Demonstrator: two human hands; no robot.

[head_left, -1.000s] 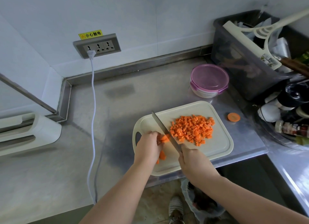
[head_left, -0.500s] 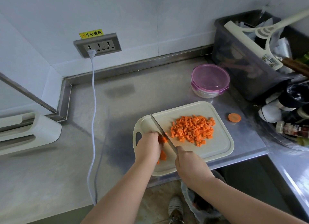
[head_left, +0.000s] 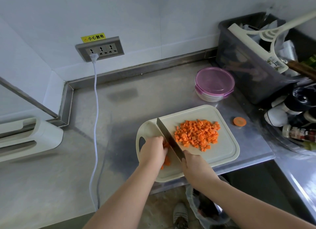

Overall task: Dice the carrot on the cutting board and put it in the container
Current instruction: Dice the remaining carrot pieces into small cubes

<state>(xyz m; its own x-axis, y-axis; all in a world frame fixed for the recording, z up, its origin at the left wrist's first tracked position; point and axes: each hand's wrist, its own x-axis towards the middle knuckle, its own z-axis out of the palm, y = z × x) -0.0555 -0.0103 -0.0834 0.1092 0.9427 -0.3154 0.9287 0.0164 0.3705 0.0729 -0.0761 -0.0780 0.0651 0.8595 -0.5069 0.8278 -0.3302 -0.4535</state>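
Observation:
A cream cutting board (head_left: 224,153) lies at the counter's front edge. On its right half sits a pile of diced carrot (head_left: 196,134). My left hand (head_left: 153,151) curls over the remaining carrot strips (head_left: 166,161) on the board's left side, mostly hiding them. My right hand (head_left: 193,165) grips the handle of a knife (head_left: 168,138), whose blade lies right beside the left fingers. Behind the board stands a round container with a purple lid (head_left: 214,83), closed.
A carrot end slice (head_left: 239,121) lies on the steel counter right of the board. A dark bin (head_left: 253,57) with utensils and a rack of bottles (head_left: 295,122) crowd the right. A white cable (head_left: 96,126) hangs from the wall socket (head_left: 100,49). A bagged bin (head_left: 205,210) stands below.
The knife has shifted left across the carrot strips toward my left hand, which has slid slightly left; the diced pile has not moved.

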